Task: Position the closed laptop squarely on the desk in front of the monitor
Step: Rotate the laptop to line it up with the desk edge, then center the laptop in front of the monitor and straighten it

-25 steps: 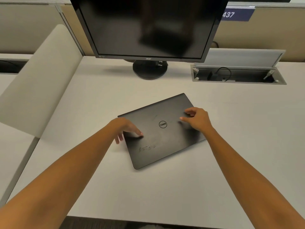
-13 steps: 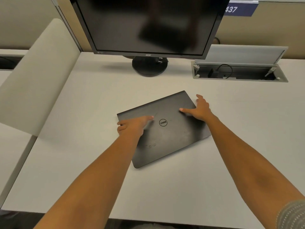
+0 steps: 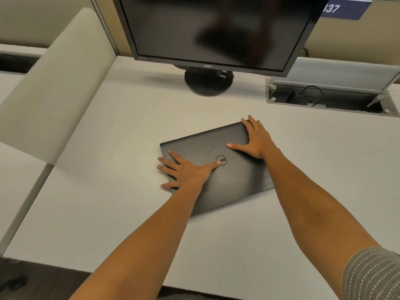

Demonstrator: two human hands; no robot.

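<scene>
Pale table in a partitioned cubicle, dark Acer monitor at the back. Closed black Dell laptop lies skewed before it. Left hand and right hand press flat on the lid, fingers splayed wide, gripping nothing.

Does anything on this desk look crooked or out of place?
Yes. The closed Dell laptop lies askew, its edges at a clear angle to the Acer monitor and the desk edge. The left hand and right hand rest flat on its lid. The cable hatch stands open.
</scene>
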